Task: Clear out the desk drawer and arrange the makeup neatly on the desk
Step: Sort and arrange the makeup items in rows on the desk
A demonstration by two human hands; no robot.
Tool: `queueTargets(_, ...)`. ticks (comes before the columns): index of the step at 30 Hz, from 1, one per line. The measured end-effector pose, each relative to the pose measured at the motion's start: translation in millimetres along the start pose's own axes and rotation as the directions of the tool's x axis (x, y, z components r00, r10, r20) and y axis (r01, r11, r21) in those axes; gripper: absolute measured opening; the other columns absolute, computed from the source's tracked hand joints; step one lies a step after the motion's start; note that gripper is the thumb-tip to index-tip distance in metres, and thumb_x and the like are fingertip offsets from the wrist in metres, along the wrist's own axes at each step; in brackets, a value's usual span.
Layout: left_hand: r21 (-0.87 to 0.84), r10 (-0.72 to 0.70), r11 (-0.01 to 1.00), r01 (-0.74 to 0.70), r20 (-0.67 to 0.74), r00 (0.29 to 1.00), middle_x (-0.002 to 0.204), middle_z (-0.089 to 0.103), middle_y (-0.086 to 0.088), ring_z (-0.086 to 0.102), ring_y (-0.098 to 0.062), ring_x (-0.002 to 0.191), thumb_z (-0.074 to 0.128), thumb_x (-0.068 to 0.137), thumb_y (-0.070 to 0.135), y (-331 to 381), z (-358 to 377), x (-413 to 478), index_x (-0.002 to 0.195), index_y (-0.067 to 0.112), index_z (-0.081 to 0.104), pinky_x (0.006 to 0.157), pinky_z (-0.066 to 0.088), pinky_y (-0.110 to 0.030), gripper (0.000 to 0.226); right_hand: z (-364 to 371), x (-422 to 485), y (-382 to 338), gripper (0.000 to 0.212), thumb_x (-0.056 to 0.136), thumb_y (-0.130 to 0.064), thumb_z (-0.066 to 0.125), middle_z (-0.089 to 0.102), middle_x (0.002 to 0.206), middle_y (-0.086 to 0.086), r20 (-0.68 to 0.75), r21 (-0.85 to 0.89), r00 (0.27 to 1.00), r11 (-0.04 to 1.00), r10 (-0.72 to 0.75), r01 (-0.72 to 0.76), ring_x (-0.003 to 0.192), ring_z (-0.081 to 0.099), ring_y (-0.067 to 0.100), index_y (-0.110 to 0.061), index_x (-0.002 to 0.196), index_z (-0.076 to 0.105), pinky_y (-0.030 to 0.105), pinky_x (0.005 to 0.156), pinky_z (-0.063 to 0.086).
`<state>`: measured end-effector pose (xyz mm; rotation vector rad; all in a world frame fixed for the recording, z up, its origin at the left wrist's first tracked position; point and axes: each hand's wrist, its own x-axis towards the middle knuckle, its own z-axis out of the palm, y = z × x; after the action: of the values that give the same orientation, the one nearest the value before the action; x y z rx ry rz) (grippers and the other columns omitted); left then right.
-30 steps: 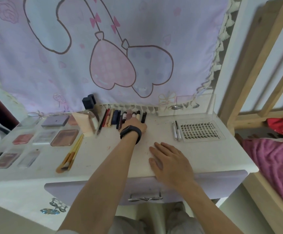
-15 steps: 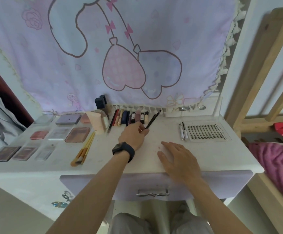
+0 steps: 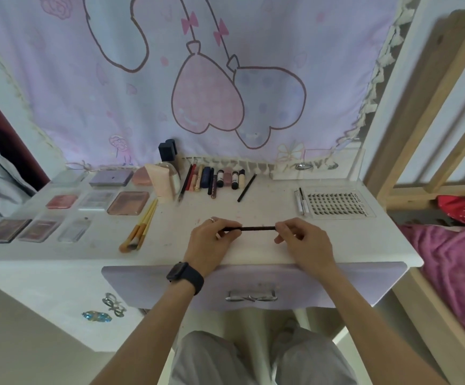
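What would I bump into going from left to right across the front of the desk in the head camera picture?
dark palette → yellow brushes → left hand → black pencil, pinched at each end by a hand → right hand → lash tray

desk [image 3: 253,254] | palettes [image 3: 127,202] on left; brushes [image 3: 139,229] right of them; tubes [image 3: 220,179] along back; lash tray [image 3: 336,204] right; pencil [image 3: 256,228] in front, held between both hands; drawer [image 3: 253,284] below

Two hands held a thin dark pencil [image 3: 257,228] level above the white desk [image 3: 253,212], left hand [image 3: 210,238] pinching one end, right hand [image 3: 302,238] the other, closed drawer [image 3: 322,284] just below them
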<state>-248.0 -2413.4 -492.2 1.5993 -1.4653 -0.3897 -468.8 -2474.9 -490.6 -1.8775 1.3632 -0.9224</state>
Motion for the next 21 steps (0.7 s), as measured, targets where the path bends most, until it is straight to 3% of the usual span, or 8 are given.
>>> queueTargets(4, -0.115, -0.087, 0.989, 0.093, 0.055, 0.995, 0.084, 0.069, 0.030, 0.057, 0.007, 0.078, 0.073, 0.089, 0.030, 5.7, -4.6, 4.0, 0.087, 0.047, 0.072, 0.070, 0.040, -0.005, 0.018, -0.7, 3.8, 0.8, 0.018, 0.100, -0.049, 0.054, 0.073, 0.081, -0.025, -0.018, 0.070, 1.000, 0.997, 0.023, -0.021, 0.061, 0.056, 0.007, -0.039, 0.091, 0.066, 0.027, 0.065, 0.041)
queueTargets(6, -0.118, -0.123, 0.984, 0.132, 0.083, 0.989, 0.083, 0.069, 0.030, 0.056, 0.007, 0.075, 0.071, 0.090, 0.036, 4.9, -5.5, 6.6, 0.086, 0.047, 0.074, 0.067, 0.041, -0.007, 0.011, -1.0, 3.6, 1.6, 0.016, 0.100, -0.045, 0.054, 0.073, 0.081, -0.024, -0.021, 0.072, 1.000, 0.997, 0.022, -0.020, 0.070, 0.061, 0.012, -0.039, 0.091, 0.065, 0.028, 0.066, 0.042)
queueTargets(12, 0.021, -0.138, 0.990, 0.137, 0.100, 0.985, 0.078, 0.067, 0.028, 0.056, 0.000, 0.071, 0.060, 0.093, 0.052, -0.9, 0.1, 5.6, 0.081, 0.055, 0.066, 0.060, 0.038, -0.021, 0.014, 5.7, 2.8, -5.0, 0.028, 0.095, -0.065, 0.045, 0.062, 0.069, -0.030, 0.093, -0.180, 0.996, 0.984, -0.003, 0.020, 0.064, 0.054, -0.002, -0.052, 0.081, 0.065, 0.026, 0.059, 0.036)
queueTargets(21, -0.076, -0.137, 0.986, 0.148, 0.133, 0.982, 0.073, 0.070, 0.021, 0.060, -0.002, 0.074, 0.066, 0.093, 0.043, 1.9, -3.7, 4.7, 0.083, 0.046, 0.071, 0.073, 0.049, -0.029, 0.011, -3.0, 9.1, -8.6, 0.031, 0.096, -0.060, 0.051, 0.040, 0.046, -0.012, 0.209, -0.050, 0.978, 0.999, 0.023, -0.012, 0.044, 0.037, 0.005, -0.046, 0.078, 0.071, 0.029, 0.059, 0.030)
